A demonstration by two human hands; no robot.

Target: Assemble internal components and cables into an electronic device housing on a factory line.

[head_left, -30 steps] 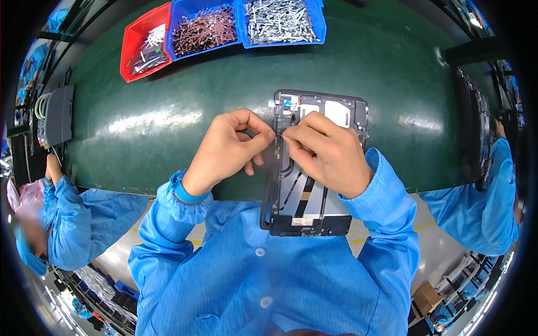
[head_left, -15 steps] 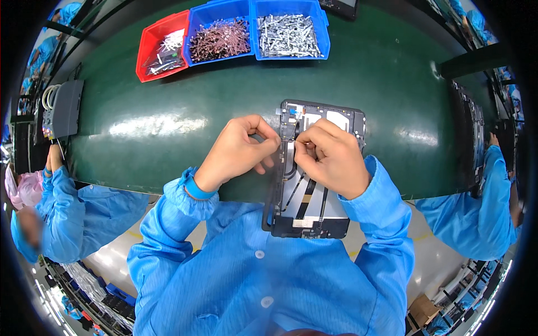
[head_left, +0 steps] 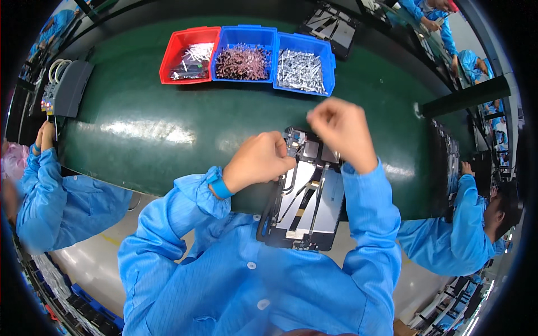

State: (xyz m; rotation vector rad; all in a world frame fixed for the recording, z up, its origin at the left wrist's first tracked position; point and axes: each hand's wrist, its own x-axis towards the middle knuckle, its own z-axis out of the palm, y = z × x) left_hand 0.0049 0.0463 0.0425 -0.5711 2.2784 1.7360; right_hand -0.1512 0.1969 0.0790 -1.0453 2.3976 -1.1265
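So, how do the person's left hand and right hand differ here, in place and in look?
The left hand is at the left edge of the device; the right hand is farther out, its wrist side hiding the device's far right corner.
The left hand looks fairly sharp; the right hand is blurred.
The left hand has a blue band at its wrist; the right hand shows none.
Both are bare, with blue sleeves.

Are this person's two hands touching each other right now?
Apart: the head view shows a gap between the left hand and right hand, with the open tablet visible in it.
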